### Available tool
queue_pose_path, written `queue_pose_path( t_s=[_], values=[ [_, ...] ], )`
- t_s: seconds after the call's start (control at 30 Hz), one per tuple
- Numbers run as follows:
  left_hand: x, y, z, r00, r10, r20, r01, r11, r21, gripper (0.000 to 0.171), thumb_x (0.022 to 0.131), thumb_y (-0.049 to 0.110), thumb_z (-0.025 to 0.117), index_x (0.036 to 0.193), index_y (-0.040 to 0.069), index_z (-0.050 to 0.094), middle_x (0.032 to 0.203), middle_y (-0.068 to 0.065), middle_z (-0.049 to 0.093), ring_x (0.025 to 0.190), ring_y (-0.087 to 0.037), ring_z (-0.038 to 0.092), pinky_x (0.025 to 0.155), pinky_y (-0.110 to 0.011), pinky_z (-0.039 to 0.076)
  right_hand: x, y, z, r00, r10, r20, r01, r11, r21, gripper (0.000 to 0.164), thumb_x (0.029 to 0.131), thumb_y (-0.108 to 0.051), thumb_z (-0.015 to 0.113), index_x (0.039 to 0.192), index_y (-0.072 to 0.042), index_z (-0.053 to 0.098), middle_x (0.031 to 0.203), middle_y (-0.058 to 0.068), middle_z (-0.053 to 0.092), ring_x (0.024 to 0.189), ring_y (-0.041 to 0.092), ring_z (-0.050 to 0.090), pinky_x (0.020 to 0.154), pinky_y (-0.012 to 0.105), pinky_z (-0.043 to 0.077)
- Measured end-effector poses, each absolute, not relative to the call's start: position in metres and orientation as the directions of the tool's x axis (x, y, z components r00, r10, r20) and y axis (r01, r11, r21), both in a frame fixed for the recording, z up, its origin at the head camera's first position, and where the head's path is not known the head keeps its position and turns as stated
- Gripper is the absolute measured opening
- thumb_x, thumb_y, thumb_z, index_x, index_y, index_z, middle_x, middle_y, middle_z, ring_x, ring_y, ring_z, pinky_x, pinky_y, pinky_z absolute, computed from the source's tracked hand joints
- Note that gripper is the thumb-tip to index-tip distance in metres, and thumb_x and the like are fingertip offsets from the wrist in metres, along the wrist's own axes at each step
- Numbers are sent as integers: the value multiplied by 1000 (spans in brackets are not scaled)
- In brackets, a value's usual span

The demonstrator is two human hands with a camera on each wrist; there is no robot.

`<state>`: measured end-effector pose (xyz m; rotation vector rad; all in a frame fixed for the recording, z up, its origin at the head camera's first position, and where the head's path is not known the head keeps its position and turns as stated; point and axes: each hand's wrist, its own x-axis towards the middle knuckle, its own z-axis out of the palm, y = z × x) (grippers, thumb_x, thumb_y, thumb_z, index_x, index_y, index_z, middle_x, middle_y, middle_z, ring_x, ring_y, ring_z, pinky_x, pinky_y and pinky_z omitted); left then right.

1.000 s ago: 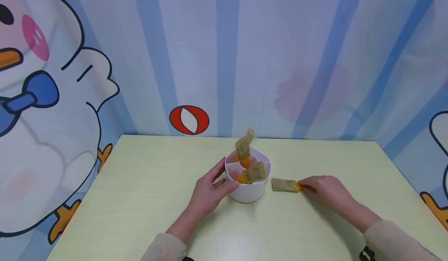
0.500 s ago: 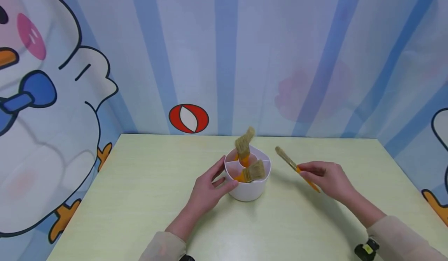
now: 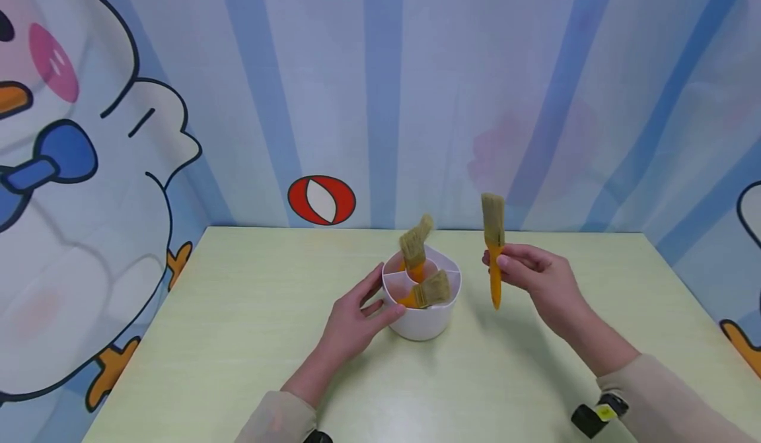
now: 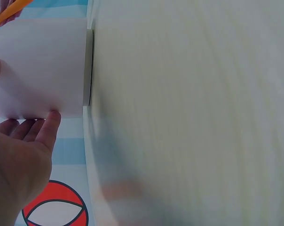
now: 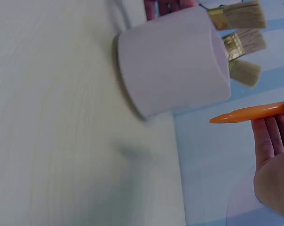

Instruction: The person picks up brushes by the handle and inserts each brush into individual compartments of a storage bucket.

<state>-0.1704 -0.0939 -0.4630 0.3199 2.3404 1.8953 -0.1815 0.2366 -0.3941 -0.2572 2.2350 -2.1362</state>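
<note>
A white round holder with inner dividers (image 3: 419, 324) stands upright on the table. My left hand (image 3: 351, 327) grips its left side, thumb at the front and fingers behind; in the left wrist view the fingertips (image 4: 51, 123) touch its wall. Three paintbrushes stick out of the holder, bristles up, among them one at the front (image 3: 433, 289) leaning right and one behind it (image 3: 413, 248). To the right of the holder, my right hand (image 3: 547, 281) pinches another paintbrush (image 3: 495, 251) by its orange handle. This brush is upright in the air, bristles up, its handle tip (image 5: 222, 119) pointing down.
The pale wooden table (image 3: 255, 311) ends at a striped blue backdrop (image 3: 333, 100) printed with cartoon figures. Table surface shows on both sides of the holder. A dark device (image 3: 597, 416) sits at the right wrist.
My right hand has lifted the paintbrush off the table and turned it from lying flat to upright, bristles up. The left hand and the holder have stayed in place.
</note>
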Motion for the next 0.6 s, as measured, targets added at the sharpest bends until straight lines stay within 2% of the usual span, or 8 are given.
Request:
queue_pose_path(
  t_s=[0.07, 0.17, 0.33, 0.6],
  values=[
    [-170, -94, -463, -971, 234, 46, 93, 195, 976, 81, 97, 34, 82, 166, 27, 41, 168, -1, 44, 154, -29, 43, 114, -46, 51, -183, 228, -391, -984, -147, 100, -92, -58, -994, 24, 106, -13, 68, 127, -5, 75, 115, -2, 81, 110, 14, 77, 97, 27, 61],
    [-170, -94, -463, -970, 237, 51, 97, 186, 978, 81, 97, 33, 82, 166, 26, 42, 168, -1, 44, 154, -29, 43, 114, -46, 50, -186, 216, -388, -983, -142, 118, -100, -128, -987, 20, 107, -12, 67, 123, -9, 78, 114, -1, 81, 109, 14, 77, 97, 27, 61],
    [-171, -94, -464, -968, 243, 57, 101, 173, 980, 80, 97, 32, 83, 166, 26, 42, 168, -1, 44, 154, -28, 43, 114, -46, 51, -190, 202, -386, -983, -127, 133, -104, -210, -972, 17, 107, -10, 66, 117, -12, 79, 114, -1, 81, 110, 13, 77, 98, 28, 61],
    [-170, -95, -463, -969, 239, 54, 99, 181, 978, 80, 97, 32, 82, 166, 26, 42, 168, -1, 44, 154, -28, 43, 114, -46, 51, -196, 187, -387, -992, -74, 98, -74, -277, -958, 19, 105, -15, 69, 122, -11, 78, 112, -2, 81, 111, 14, 77, 100, 28, 60]
  ],
)
